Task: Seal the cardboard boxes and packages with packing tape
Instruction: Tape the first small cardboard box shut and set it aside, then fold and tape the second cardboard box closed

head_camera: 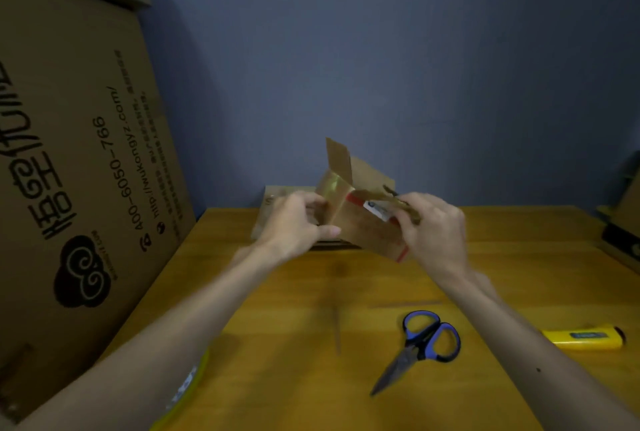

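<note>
A small brown cardboard box with red edging and glossy tape on its face is held above the wooden table, toward the far side. My left hand grips its left end. My right hand grips its right end near a white label. One flap of the box stands up. A roll of packing tape with a yellowish rim lies at the near left, mostly hidden under my left forearm.
A large printed cardboard box leans at the left. Flat cardboard lies behind the small box against the blue wall. Blue-handled scissors and a yellow utility knife lie at the near right. Another box edge shows far right.
</note>
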